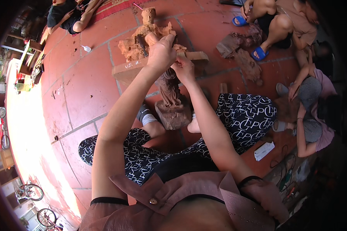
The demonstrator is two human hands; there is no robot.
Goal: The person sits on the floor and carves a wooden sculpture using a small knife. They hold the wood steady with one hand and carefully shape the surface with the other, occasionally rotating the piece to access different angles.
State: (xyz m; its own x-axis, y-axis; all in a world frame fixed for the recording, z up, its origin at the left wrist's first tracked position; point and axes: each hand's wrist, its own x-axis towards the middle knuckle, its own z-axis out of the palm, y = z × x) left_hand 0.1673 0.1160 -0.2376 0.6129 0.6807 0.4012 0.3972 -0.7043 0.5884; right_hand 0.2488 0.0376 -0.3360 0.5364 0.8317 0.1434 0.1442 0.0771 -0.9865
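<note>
Between my feet stands a dark brown carved wooden figure [170, 90] on a blocky base [173, 114]. Both arms stretch forward, and my hands meet above its robed body, covering its upper part. My left hand [161, 53] is closed, the back of it toward me; what it grips is hidden. Just right of it and a little lower, my right hand [184, 71] has its fingers pinched together, near the figure's top. Whatever is between them is too small to make out. Behind my hands, a lighter, orange-brown carving [133, 45] rests by a thick wooden board [129, 70].
Red floor tiles [81, 90] surround me. Two people squat at the right, one in blue sandals [260, 53], beside rough dark carved wood [247, 63]. Another person [71, 17] sits at the far left. A white packet [264, 151] and cables lie right of my knee.
</note>
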